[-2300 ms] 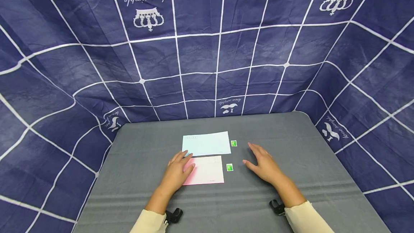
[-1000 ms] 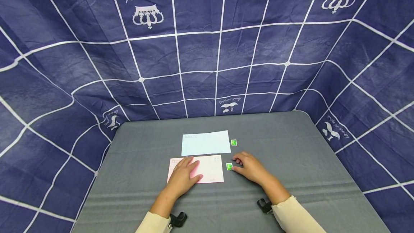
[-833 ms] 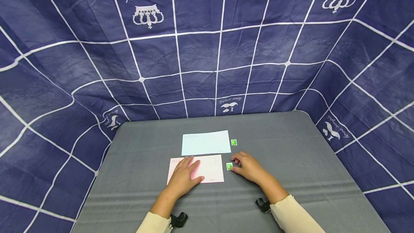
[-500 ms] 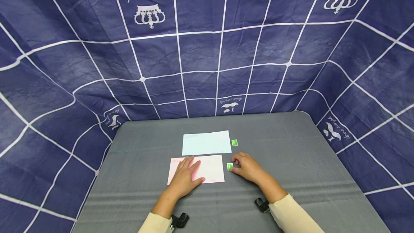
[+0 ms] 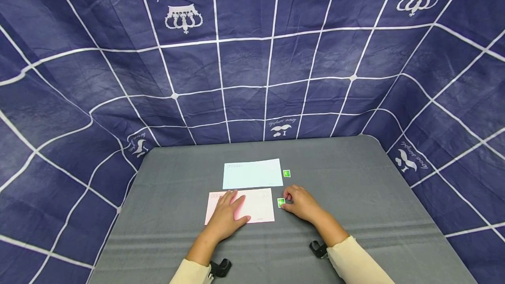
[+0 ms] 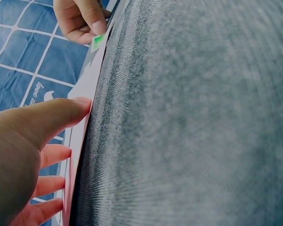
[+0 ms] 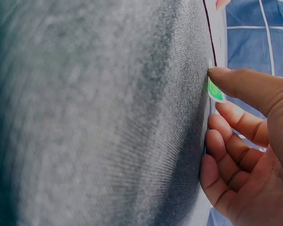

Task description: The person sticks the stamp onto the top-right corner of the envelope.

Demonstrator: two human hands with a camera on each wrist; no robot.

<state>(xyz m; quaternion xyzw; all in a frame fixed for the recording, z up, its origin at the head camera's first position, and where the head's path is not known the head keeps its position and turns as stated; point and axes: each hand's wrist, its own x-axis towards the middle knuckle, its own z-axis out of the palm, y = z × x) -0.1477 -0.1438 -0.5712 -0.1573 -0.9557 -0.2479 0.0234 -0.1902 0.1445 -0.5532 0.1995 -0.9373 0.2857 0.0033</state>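
My left hand lies with fingers spread on a pink envelope, its fingertips and thumb touching the paper. In the left wrist view the thumb rests near the envelope's edge. Just off the envelope's right end, my right hand pinches a small green stamp with a white border. In the right wrist view the stamp is between thumb and index finger, one edge seeming lifted from the cloth. The other fingers curl against the table. Behind lies a pale blue envelope, with a second green stamp beside its right end.
A grey cloth covers the table. Dark blue fabric with white grid lines hangs at the back and both sides. Each wrist carries a black strap-on mount, such as the left wrist mount.
My left hand slid right onto the pink envelope and spread over it. The right hand came in from the right to the nearer stamp, its fingers curling. In the last half second both hardly moved.
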